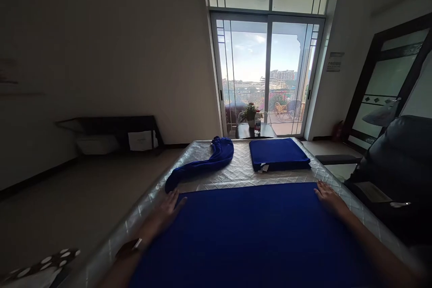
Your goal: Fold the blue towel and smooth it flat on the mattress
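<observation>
A large blue cloth [249, 229] lies spread flat over the near part of a plastic-covered mattress [239, 157]. My left hand [168, 209] rests at the cloth's far left corner, fingers stretched out and thumb apart. At the far right corner, my right hand [329, 198] lies flat on the cloth's edge with its fingers extended. Beyond the cloth, a folded blue cloth [279, 153] with a white tag sits on the right of the mattress. A crumpled blue cloth [212, 157] trails toward my left hand, near its fingertips.
A black chair [398, 157] stands close along the right side. Behind the mattress, a small dark table [254, 132] holds a potted plant [250, 113] and a bottle [257, 122] before sliding glass doors. A spotted fabric item [50, 261] lies at lower left.
</observation>
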A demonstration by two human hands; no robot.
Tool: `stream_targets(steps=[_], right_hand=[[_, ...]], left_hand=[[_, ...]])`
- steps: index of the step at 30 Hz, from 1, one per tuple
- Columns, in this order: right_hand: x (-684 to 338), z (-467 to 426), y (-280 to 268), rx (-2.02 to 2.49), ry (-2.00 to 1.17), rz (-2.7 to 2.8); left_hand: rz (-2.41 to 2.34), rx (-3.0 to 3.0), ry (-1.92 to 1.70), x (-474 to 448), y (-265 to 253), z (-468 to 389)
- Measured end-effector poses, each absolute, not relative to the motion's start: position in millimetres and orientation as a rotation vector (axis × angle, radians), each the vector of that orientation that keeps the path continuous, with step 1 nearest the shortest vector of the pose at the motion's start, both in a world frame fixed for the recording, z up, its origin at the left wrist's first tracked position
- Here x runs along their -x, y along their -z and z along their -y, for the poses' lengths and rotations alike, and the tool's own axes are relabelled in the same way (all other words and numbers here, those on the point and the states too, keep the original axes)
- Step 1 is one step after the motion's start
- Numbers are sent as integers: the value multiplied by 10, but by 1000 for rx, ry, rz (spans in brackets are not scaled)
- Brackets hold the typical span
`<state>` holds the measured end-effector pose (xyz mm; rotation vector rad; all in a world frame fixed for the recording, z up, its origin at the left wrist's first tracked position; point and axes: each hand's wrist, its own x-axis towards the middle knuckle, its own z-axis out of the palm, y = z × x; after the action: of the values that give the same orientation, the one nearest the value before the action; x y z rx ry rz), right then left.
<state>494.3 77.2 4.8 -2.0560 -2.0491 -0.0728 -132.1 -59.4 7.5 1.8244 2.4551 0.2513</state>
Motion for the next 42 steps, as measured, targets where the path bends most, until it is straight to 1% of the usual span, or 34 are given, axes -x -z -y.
stream_targets(steps=[5,9,11,15,17,19,22,28,33,37,42], right_hand=[[-4918,-673,-277,2024,59,2151],[-4560,-491,-410,1872,135,2192],[-4194,-392,-415,1753,132,2251],[-3297,-221,-341,1452,49,2429],[-2935,-175,-293,1249,-78,2509],[-2710,-161,-245,1167,-166,2552],[-2608,-172,-186,1186,-230,2538],[-2629,-199,-210,1275,-337,2522],[-2603,-197,-279,1328,-346,2567],[-2610,-174,-328,1348,-322,2577],[-2599,-155,-330,1385,-373,2507]], left_hand=[[-2477,-1866,-179,1285,-187,580],[-2559,-1928,-248,893,-271,486],[-2461,-2097,-331,495,-268,396],[-2090,-2518,-437,-466,-214,182],[-1947,-2680,-457,-841,-180,98],[-1867,-2781,-427,-1063,-135,44],[-1863,-2788,-426,-1146,-42,1],[-1952,-2622,-559,-1064,144,-87],[-1936,-2603,-580,-1028,235,-128],[-1895,-2675,-502,-987,200,-117],[-1883,-2685,-397,-1030,59,-71]])
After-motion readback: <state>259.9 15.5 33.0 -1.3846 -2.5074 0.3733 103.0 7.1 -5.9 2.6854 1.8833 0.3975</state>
